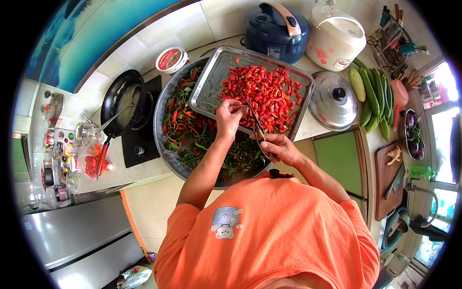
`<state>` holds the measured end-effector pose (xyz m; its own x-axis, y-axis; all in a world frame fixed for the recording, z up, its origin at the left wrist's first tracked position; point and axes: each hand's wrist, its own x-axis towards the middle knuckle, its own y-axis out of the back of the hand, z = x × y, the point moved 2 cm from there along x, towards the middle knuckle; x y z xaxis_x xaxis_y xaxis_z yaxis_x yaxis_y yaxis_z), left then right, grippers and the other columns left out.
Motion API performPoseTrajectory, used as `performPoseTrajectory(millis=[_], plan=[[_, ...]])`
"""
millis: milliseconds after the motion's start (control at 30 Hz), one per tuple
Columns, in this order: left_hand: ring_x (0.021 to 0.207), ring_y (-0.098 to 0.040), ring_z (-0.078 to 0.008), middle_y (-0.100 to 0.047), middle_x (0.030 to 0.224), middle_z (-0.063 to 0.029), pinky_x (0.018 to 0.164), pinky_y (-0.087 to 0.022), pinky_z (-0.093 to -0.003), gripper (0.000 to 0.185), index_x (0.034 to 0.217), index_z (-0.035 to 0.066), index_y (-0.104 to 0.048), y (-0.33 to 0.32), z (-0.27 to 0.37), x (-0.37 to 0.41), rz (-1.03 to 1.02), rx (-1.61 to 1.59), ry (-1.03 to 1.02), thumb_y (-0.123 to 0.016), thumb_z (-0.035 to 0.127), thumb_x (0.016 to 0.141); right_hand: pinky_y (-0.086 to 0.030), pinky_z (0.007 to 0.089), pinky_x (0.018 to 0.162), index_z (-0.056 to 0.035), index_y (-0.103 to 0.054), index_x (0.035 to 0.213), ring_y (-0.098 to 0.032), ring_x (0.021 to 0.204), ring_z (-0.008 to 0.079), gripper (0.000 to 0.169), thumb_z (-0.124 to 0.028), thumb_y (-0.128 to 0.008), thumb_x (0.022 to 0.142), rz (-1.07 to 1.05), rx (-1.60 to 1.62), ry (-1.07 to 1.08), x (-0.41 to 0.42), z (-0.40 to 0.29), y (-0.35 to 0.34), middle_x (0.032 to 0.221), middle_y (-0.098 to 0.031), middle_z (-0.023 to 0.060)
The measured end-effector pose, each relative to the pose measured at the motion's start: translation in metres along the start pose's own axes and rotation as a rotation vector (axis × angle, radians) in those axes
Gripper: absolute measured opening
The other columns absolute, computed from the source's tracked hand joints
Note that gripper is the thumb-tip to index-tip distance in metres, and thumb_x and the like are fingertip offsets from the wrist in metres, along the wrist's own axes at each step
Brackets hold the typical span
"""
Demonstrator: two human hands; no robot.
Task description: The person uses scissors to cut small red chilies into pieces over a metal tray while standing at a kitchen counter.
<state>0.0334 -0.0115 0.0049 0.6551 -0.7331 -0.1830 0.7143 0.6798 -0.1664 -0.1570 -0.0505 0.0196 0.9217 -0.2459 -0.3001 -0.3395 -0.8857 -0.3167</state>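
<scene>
My right hand (277, 147) grips a pair of scissors (260, 134), whose blades point up over the front part of a rectangular metal tray (213, 77). Close to the blades is my left hand (231, 115), its fingers pinched together; whether a pepper piece is between them I cannot tell. Cut red chili pieces (265, 92) lie heaped in the tray. The tray rests over a large round metal basin (160, 144), which holds whole chilies with green leaves and stems (202, 144). My forearms reach over the basin's front rim.
Left of the basin, a black wok (121, 104) with a ladle stands on a cooktop (144, 144). Two rice cookers (276, 36) stand behind the tray. At right are a metal lid (334, 103), green cucumbers or gourds (373, 92) and a cutting board (382, 180) with a cleaver (396, 180).
</scene>
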Motion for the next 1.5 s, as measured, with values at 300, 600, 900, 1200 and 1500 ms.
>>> performPoseTrajectory(millis=[300, 600, 900, 1200, 1500], plan=[[0.067, -0.061, -0.0129, -0.064, 0.077, -0.0093, 0.063, -0.05, -0.0241, 0.025, 0.09, -0.002, -0.052, 0.006, -0.001, 0.004, -0.052, 0.067, -0.004, -0.072, 0.003, 0.076, -0.034, 0.0208, 0.041, -0.0031, -0.059, 0.113, -0.042, 0.044, 0.0038, 0.03, -0.023, -0.057, 0.091, -0.01, -0.151, -0.045, 0.003, -0.001, 0.009, 0.059, -0.046, -0.0053], [0.068, -0.06, -0.0113, -0.063, 0.077, -0.0067, 0.064, -0.049, -0.0244, 0.016, 0.091, -0.001, -0.054, 0.031, -0.007, -0.006, -0.062, 0.084, -0.003, -0.066, 0.001, 0.08, -0.038, 0.0207, 0.042, -0.0024, -0.059, 0.108, -0.046, 0.049, 0.0051, 0.024, -0.017, -0.052, 0.091, 0.122, -0.113, -0.05, 0.006, 0.007, 0.008, 0.064, -0.047, -0.0033], [0.082, -0.062, -0.0296, -0.064, 0.087, -0.0131, 0.071, -0.048, -0.0361, 0.014, 0.088, 0.005, -0.067, 0.142, -0.033, -0.098, -0.294, 1.055, -0.103, -0.065, 0.013, 0.077, -0.033, 0.0194, 0.041, -0.0029, -0.057, 0.113, -0.043, 0.044, 0.0049, 0.028, -0.022, -0.05, 0.093, 0.198, -0.054, -0.048, -0.002, 0.009, 0.01, 0.06, -0.044, -0.0035], [0.079, -0.061, -0.0287, -0.063, 0.084, -0.0106, 0.068, -0.049, -0.0349, 0.011, 0.088, 0.004, -0.066, 0.135, -0.037, -0.073, -0.052, 1.127, -0.437, -0.063, 0.006, 0.078, -0.035, 0.019, 0.04, -0.002, -0.057, 0.11, -0.047, 0.045, 0.0053, 0.027, -0.022, -0.051, 0.093, 0.135, -0.038, -0.069, 0.006, 0.014, -0.006, 0.063, -0.048, -0.0018], [0.083, -0.056, -0.0355, -0.055, 0.088, -0.014, 0.069, -0.046, -0.0441, 0.013, 0.079, 0.004, -0.058, 0.132, -0.061, -0.053, -0.23, 1.425, -0.348, -0.065, 0.005, 0.068, -0.036, 0.0191, 0.041, -0.003, -0.056, 0.112, -0.049, 0.047, 0.0048, 0.029, -0.025, -0.051, 0.093, 0.137, -0.086, -0.082, -0.007, 0.017, -0.008, 0.065, -0.049, -0.0023]])
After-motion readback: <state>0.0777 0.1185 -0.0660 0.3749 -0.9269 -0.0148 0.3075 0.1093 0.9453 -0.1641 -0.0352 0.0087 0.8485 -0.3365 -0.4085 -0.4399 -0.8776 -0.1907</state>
